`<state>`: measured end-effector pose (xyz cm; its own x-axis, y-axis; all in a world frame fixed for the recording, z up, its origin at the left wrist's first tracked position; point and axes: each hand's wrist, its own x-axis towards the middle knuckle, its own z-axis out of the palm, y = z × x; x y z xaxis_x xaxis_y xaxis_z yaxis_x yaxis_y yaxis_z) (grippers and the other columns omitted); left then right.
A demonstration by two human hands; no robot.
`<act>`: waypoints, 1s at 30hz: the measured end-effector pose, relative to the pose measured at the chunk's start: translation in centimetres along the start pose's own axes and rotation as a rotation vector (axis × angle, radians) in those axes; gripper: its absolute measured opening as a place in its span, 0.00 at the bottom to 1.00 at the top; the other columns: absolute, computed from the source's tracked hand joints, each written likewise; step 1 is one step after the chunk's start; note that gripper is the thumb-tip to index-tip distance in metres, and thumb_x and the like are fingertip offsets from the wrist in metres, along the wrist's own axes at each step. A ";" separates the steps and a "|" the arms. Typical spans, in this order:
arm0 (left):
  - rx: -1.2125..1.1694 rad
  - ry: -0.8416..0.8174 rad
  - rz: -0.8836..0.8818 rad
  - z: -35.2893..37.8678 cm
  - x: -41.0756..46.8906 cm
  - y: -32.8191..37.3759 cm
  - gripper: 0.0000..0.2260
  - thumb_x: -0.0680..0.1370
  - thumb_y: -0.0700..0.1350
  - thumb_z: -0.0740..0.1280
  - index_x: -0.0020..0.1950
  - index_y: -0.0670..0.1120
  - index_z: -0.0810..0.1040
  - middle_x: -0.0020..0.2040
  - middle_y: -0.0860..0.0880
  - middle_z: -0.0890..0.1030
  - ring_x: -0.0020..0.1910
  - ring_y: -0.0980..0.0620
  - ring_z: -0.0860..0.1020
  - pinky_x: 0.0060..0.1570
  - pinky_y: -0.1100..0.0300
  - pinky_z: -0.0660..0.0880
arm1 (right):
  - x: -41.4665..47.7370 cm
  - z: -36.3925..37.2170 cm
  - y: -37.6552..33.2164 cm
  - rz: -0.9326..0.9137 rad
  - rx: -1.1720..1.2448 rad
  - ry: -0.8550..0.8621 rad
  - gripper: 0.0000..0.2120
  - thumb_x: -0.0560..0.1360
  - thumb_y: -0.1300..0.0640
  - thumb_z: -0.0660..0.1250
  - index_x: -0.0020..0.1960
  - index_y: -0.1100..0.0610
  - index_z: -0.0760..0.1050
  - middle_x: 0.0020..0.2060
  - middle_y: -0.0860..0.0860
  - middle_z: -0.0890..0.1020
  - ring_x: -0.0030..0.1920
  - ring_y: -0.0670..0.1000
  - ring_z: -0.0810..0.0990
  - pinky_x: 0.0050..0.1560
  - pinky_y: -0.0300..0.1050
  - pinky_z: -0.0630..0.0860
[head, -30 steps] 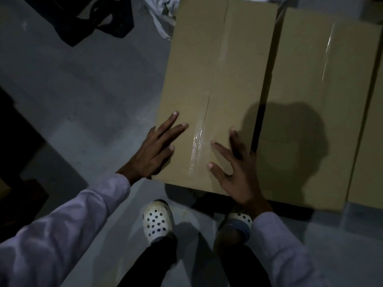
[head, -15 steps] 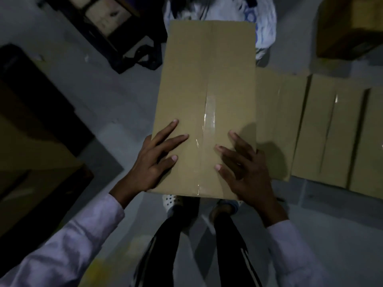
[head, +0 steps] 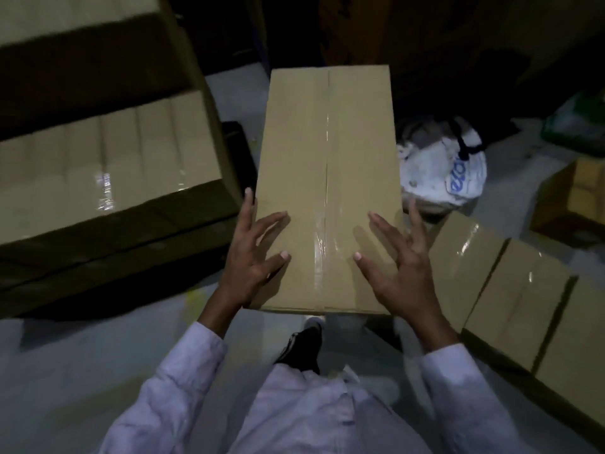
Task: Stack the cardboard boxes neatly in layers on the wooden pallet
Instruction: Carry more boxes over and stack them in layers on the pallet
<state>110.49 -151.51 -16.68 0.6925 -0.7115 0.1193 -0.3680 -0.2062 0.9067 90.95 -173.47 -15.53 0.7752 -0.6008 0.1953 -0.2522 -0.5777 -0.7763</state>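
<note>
Cardboard box [head: 327, 178] held aloft — left hand [head: 252, 257], right hand [head: 399, 267] press its near end, both flat, splayed.

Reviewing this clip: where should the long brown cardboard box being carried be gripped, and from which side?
Take the long brown cardboard box by its two long sides near the body-end, one hand from each side. It is narrow and its taped top is flat, with no handle. The left hand and right hand press there now, fingers splayed over the top.
</note>
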 end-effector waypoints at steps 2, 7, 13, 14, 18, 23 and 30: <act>0.053 0.117 -0.026 -2.5 -4.7 1.4 0.29 0.74 0.54 0.78 0.75 0.50 0.78 0.88 0.49 0.50 0.86 0.43 0.56 0.77 0.32 0.65 | -2.1 0.4 -3.1 0.017 0.034 -0.050 0.31 0.76 0.50 0.80 0.77 0.40 0.75 0.87 0.46 0.49 0.86 0.48 0.53 0.80 0.53 0.66; 0.123 0.299 -0.135 -9.1 -14.7 2.9 0.25 0.72 0.55 0.76 0.69 0.57 0.82 0.84 0.46 0.65 0.86 0.56 0.53 0.79 0.37 0.65 | -6.5 4.2 -9.6 -0.061 0.030 -0.234 0.29 0.77 0.43 0.77 0.76 0.37 0.75 0.87 0.43 0.50 0.84 0.47 0.55 0.77 0.58 0.71; 0.194 0.463 -0.198 -18.2 -24.7 1.8 0.27 0.71 0.57 0.76 0.71 0.60 0.81 0.87 0.52 0.56 0.84 0.56 0.57 0.77 0.53 0.64 | -9.6 11.6 -18.4 -0.170 0.064 -0.420 0.29 0.78 0.43 0.77 0.77 0.41 0.75 0.87 0.43 0.49 0.80 0.41 0.54 0.75 0.46 0.66; 0.203 0.487 -0.191 -19.7 -26.1 1.2 0.27 0.72 0.56 0.77 0.72 0.60 0.81 0.87 0.54 0.55 0.85 0.56 0.57 0.76 0.53 0.64 | -9.9 13.0 -19.9 -0.180 0.074 -0.441 0.30 0.77 0.44 0.77 0.78 0.41 0.75 0.87 0.44 0.49 0.80 0.41 0.55 0.74 0.44 0.65; 0.210 0.597 -0.202 -26.8 -31.5 -1.4 0.27 0.73 0.58 0.76 0.72 0.60 0.80 0.87 0.58 0.54 0.85 0.56 0.57 0.75 0.49 0.66 | -10.5 20.2 -26.6 -0.186 0.088 -0.525 0.32 0.77 0.42 0.77 0.79 0.39 0.72 0.87 0.44 0.51 0.83 0.51 0.61 0.74 0.51 0.71; 0.227 0.736 -0.268 -38.7 -38.5 -5.7 0.25 0.74 0.53 0.79 0.71 0.58 0.81 0.87 0.54 0.55 0.84 0.53 0.58 0.73 0.55 0.66 | -11.9 31.9 -37.2 -0.278 0.105 -0.669 0.32 0.78 0.45 0.77 0.80 0.43 0.72 0.87 0.46 0.51 0.73 0.40 0.58 0.69 0.38 0.64; 0.253 0.847 -0.366 -52.8 -45.6 -11.2 0.24 0.72 0.56 0.78 0.68 0.62 0.81 0.86 0.48 0.61 0.83 0.49 0.62 0.77 0.48 0.67 | -13.6 46.7 -47.8 -0.338 0.121 -0.806 0.33 0.77 0.42 0.77 0.80 0.42 0.72 0.87 0.45 0.49 0.84 0.51 0.56 0.73 0.46 0.64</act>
<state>115.79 -81.26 -10.95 0.9736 0.1284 0.1886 -0.0937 -0.5288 0.8436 119.52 -111.85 -9.11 0.9814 0.1910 -0.0204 0.0927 -0.5637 -0.8207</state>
